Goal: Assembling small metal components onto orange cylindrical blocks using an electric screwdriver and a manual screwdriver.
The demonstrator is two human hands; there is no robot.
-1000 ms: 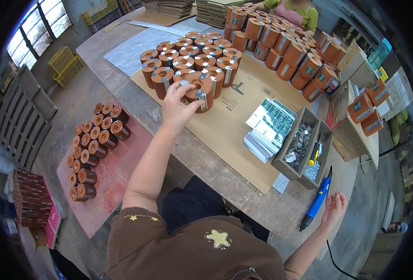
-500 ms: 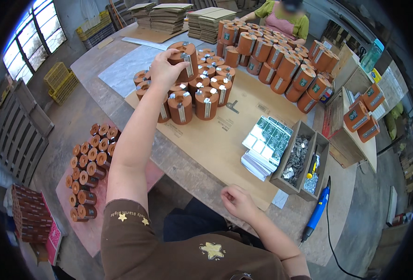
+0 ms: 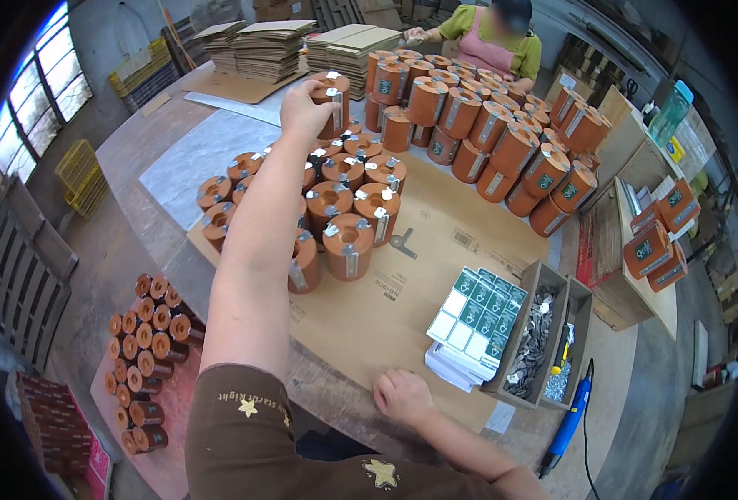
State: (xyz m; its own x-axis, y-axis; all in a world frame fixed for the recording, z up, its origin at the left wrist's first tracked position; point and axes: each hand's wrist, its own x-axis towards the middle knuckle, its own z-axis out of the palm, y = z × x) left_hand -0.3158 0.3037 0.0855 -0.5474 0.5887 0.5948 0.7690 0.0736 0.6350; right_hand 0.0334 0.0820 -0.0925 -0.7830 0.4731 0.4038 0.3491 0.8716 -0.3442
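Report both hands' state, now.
Left hand: closed on a brown cylinder.
Right hand: loosely closed by the cardboard sheet, nothing visible in it.

Lettering marks brown sleeve (image 3: 229, 433), cardboard (image 3: 344, 333), green labels (image 3: 487, 315).

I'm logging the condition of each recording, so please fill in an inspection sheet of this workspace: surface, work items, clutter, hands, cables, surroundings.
Surface: worn table, partly covered by a brown cardboard sheet.
Work items: brown cylinders stand grouped on the cardboard; a stacked bank of more stands beyond, to the right.
Clutter: label sheets, a divided wooden tray of small pieces, and a blue tool, all at right.
Hands: left hand grips the held cylinder at the group's far side; right hand is at the cardboard's near edge, grasp unclear.
Cables: black cable beside the blue tool; connections unclear.
Surroundings: co-worker behind the bank; cardboard stacks, window, yellow crates.
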